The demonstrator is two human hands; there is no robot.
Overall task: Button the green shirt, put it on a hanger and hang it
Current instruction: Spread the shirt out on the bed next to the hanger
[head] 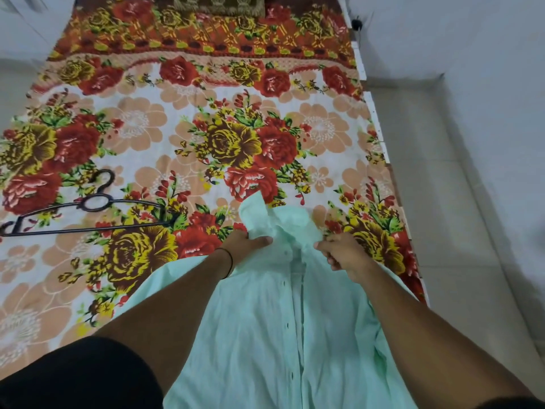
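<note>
Red and yellow roses crowd the pale bedsheet [206,119] on which we see the green shirt [259,335] laid front up, its collar [267,216] pointing away from us and its lower part running off the near edge of the view. Right of the shirt, past the bed's edge, lie pale floor tiles [442,216] and a white wall [477,39]. Far beyond the collar, at the head of the bed, sits a brown patterned cushion [218,5]. Left of the shirt and apart from it, a black hanger [88,214] lies flat on the sheet.

Both our arms reach forward over the shirt. Our left hand [247,243], with a thin black band [229,262] at the wrist, grips a bunched fold of fabric at the collar's left side, thumb across it. Our right hand [342,252] has its fingers curled and pinches the shirt's front edge just right of the collar. A row of small buttons [287,323] runs down the placket between our forearms.
</note>
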